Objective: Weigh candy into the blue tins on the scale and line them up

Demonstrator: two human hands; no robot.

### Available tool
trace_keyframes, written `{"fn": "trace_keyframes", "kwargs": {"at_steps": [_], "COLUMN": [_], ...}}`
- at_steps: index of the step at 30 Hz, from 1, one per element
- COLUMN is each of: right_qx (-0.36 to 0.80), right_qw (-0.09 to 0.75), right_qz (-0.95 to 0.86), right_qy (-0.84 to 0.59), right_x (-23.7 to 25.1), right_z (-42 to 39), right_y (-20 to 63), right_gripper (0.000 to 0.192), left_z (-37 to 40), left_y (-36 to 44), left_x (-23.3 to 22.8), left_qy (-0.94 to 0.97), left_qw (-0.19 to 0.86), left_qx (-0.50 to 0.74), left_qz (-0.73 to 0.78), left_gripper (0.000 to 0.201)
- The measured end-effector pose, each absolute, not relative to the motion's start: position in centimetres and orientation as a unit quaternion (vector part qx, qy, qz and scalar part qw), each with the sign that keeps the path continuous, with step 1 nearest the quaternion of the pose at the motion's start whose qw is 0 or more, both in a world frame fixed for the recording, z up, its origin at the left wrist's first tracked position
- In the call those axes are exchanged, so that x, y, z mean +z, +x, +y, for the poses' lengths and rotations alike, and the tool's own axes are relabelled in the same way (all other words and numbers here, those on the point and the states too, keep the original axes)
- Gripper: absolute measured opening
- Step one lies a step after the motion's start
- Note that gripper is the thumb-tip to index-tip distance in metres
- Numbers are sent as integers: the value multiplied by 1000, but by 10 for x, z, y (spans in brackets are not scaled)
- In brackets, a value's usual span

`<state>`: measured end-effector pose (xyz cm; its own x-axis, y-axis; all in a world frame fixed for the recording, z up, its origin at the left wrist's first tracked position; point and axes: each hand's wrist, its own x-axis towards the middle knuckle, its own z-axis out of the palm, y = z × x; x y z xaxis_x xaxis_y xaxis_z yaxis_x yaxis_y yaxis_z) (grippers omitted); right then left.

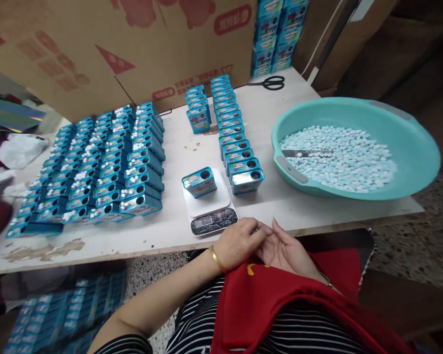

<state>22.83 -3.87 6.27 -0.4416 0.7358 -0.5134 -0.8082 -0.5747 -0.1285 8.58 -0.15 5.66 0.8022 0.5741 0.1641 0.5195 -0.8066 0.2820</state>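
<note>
At lower centre I see my left hand [239,243] and right hand [286,250] touching, loosely curled, empty, near the small blue tin [199,182] with unreadable lettering.

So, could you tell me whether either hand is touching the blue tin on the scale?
Apart. The head view shows the left hand and right hand together at the table's near edge, with the scale's display between them and the blue tin.

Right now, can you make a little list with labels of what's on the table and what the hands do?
left hand: empty, fingers touching the right hand
right hand: palm up, at the table's edge
scale: one blue tin on it
basin: full of pale candies
tin rows: left part of table
scissors: far edge
</note>
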Motion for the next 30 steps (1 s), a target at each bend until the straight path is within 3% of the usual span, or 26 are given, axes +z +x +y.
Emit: {"fn": "trace_keyframes", "kwargs": {"at_steps": [4, 8, 12, 16, 21, 25, 30], "right_qx": [848, 845, 845, 842, 852, 843, 827], "right_qw": [458, 456, 436, 437, 434, 469, 450], "right_qz": [73, 75, 84, 82, 77, 84, 113], "right_qy": [-255, -270, -299, -306, -281, -250, -317], "right_x": [66, 68, 66, 61, 68, 77, 83], "right_z": [-37, -32, -28, -26, -15, -2, 8], "right_y": [224, 222, 223, 224, 214, 199, 188], "right_gripper": [34, 39, 41, 38, 37, 26, 18], "left_z": [0, 15, 55, 90, 78, 54, 67], "left_y": [84, 71, 38, 9, 21, 39, 5], "left_x": [61, 86, 125, 151, 152, 143, 112], "left_qy": [929, 889, 850, 834, 860, 918, 782], "left_qw": [157, 217, 140, 62, 128, 168, 35], "left_qx": [135, 226, 317, 323, 277, 186, 397], "left_qz": [308, 334, 398, 444, 409, 307, 479], "left_gripper": [22, 18, 10, 7, 8, 21, 63]}}
